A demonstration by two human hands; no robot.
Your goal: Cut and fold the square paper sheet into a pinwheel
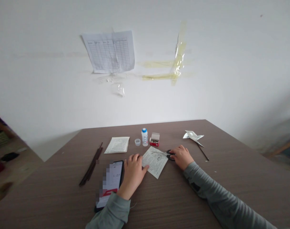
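A square of printed paper point(156, 165) lies turned like a diamond on the table. My left hand point(133, 170) rests at its left corner, fingers spread and thumb laid on the paper; what lies under the palm is hidden. My right hand point(182, 156) is closed around the dark handles of a pair of scissors point(169, 155). The scissor blades reach left over the upper part of the sheet; whether they have cut into it I cannot tell. Close beyond the paper stands an open red box point(154, 143) of small metallic pieces.
Behind the paper are a white bottle with blue cap point(144, 137) and a small clear cup point(137, 142). More folded paper point(117, 145), dark sticks point(91, 167) and a phone point(110, 184) lie leftward. A paper pinwheel point(193, 136) lies at right. A wall bounds the table's far edge.
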